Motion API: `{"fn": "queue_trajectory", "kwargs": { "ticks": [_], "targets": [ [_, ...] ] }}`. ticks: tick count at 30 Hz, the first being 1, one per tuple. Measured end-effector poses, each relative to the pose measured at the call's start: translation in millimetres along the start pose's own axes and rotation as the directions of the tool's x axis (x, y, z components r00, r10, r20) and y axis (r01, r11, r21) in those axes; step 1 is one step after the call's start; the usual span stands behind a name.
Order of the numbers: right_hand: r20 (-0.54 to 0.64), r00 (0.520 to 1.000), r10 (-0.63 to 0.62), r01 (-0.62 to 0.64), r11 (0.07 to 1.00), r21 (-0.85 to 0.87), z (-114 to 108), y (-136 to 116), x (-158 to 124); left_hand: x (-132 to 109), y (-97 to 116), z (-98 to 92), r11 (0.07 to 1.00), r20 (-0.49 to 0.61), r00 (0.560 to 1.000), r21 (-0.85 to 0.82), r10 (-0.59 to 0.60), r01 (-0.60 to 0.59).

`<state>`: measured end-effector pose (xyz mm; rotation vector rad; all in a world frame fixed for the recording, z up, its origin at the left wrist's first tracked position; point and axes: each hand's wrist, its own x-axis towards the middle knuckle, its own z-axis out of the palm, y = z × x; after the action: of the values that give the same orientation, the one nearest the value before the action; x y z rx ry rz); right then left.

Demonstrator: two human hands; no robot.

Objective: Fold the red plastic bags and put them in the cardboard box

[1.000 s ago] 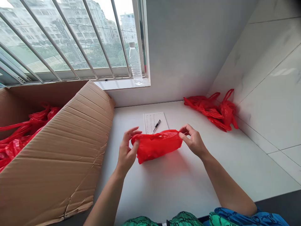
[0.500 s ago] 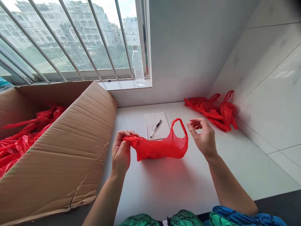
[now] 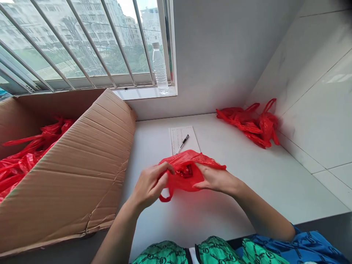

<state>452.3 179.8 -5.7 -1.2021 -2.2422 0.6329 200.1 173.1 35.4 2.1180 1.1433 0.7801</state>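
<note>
A thin red plastic bag (image 3: 189,157) is spread between my hands above the white table (image 3: 176,223), its mouth turned toward me. Crumpled darker red material shows inside it. My left hand (image 3: 154,182) pinches the bag's left edge, beside a loop handle that hangs down. From the right, my right hand (image 3: 210,176) reaches into the mouth, thumb apart from the fingers; the fingertips are partly hidden by the plastic. Just behind the bag lie a sheet of paper (image 3: 195,141) and a black and white pen (image 3: 183,143).
At the left stands a large cardboard box (image 3: 82,161) holding many red bags (image 3: 27,157). More red bags (image 3: 250,124) lie at the back right by the tiled wall. A clear water bottle (image 3: 160,71) stands on the sill of the barred window.
The bag has turned from stretched sideways to opened toward me, its handle now at the lower left. My right hand has moved left into it; my left hand has shifted slightly right.
</note>
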Motion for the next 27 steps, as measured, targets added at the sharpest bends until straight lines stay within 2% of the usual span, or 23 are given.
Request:
{"fn": "queue_trajectory", "kwargs": {
  "ticks": [1, 3, 6, 8, 10, 12, 14, 18, 21, 24, 26, 27],
  "targets": [
    [0.048, 0.999, 0.016, -0.016, 1.0, 0.008, -2, -2, -2, 1, 2, 2.9, 0.986, 0.043, 0.999, 0.166, 0.013, -0.02],
    [0.125, 0.991, 0.043, -0.042, 0.999, -0.013, -3, -8, -3, 4, 7, 12.0, 0.92, 0.089, 0.993, 0.378, 0.081, -0.109],
    [0.083, 0.996, -0.016, 0.021, 0.998, -0.052, -1, -13, 5, 9, 9, 28.2, 0.847, 0.17, 0.972, 0.482, 0.161, -0.224],
    [0.098, 0.995, -0.012, 0.02, 0.996, -0.088, 3, -11, 14, 9, 4, 35.7, 0.816, 0.178, 0.98, 0.55, 0.092, -0.176],
    [0.151, 0.982, 0.117, -0.094, 0.984, -0.149, 7, -6, 20, 9, -5, 38.6, 0.759, 0.107, 0.994, 0.649, -0.032, -0.046],
    [0.178, 0.948, 0.263, -0.222, 0.95, -0.221, 10, 0, 22, 7, -15, 37.6, 0.693, 0.044, 0.989, 0.718, -0.139, 0.065],
    [0.181, 0.932, 0.313, -0.26, 0.928, -0.265, 13, 5, 20, 6, -22, 34.5, 0.656, 0.059, 0.975, 0.748, -0.213, 0.098],
    [0.244, 0.928, 0.283, -0.221, 0.941, -0.255, 15, 6, 10, 3, -30, 29.4, 0.636, 0.109, 0.948, 0.764, -0.298, 0.113],
    [0.231, 0.937, 0.263, -0.204, 0.946, -0.252, 15, 1, 11, 4, -33, 28.0, 0.677, 0.125, 0.957, 0.73, -0.261, 0.09],
    [0.082, 0.993, 0.088, -0.069, 0.974, -0.217, 20, -2, 19, 7, -38, 26.9, 0.713, 0.102, 0.982, 0.7, -0.157, 0.041],
    [0.039, 0.998, -0.047, 0.052, 0.991, -0.126, 28, 0, 25, 9, -43, 26.5, 0.719, 0.113, 0.985, 0.695, -0.132, 0.017],
    [0.041, 0.997, -0.063, 0.066, 0.995, -0.073, 33, 2, 27, 9, -45, 26.5, 0.719, 0.122, 0.983, 0.695, -0.138, 0.015]
  ]
}}
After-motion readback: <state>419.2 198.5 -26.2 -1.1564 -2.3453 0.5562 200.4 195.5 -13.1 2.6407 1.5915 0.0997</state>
